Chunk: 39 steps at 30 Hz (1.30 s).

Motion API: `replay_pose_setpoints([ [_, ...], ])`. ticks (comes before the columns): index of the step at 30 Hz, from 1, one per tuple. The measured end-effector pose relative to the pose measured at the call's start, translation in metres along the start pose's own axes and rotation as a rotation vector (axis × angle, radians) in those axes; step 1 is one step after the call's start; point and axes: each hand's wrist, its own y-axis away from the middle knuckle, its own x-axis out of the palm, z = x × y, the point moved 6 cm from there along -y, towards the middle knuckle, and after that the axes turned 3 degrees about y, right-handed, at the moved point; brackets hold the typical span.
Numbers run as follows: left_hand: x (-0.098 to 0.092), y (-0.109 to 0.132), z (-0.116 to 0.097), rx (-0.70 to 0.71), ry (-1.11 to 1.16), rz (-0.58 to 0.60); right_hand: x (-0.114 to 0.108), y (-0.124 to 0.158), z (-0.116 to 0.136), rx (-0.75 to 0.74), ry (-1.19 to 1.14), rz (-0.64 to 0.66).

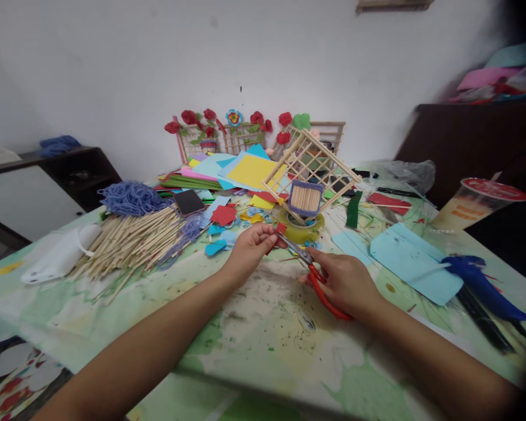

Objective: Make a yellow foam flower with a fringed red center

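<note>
My left hand (251, 248) pinches a small piece of red paper (280, 229) above the middle of the table. In my right hand (344, 280) are scissors (319, 285) with red handles, fingers wrapped round the grips. The metal blades point up and left, and their tips meet the red paper. Just behind both hands stands a roll of yellowish tape (304, 233). A wooden stick lattice (328, 158) leans over it, with a small stick panel (304, 199) edged in purple yarn at its front.
Thin sticks (129, 242) and purple yarn (131, 197) lie at left beside a black phone (189, 202). Coloured paper sheets (254, 169) pile up behind. Blue card (414, 263), a blue glue gun (482, 283) and a drink cup (476, 204) are at right. Red paper flowers (189, 117) stand by the wall.
</note>
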Motion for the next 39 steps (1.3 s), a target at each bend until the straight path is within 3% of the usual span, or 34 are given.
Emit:
replay_pose_setpoints([
  [39,-0.0016,-0.001,0.0044,0.02,-0.043,0.042,0.0,0.0,-0.0005,0.029,-0.032,0.074],
])
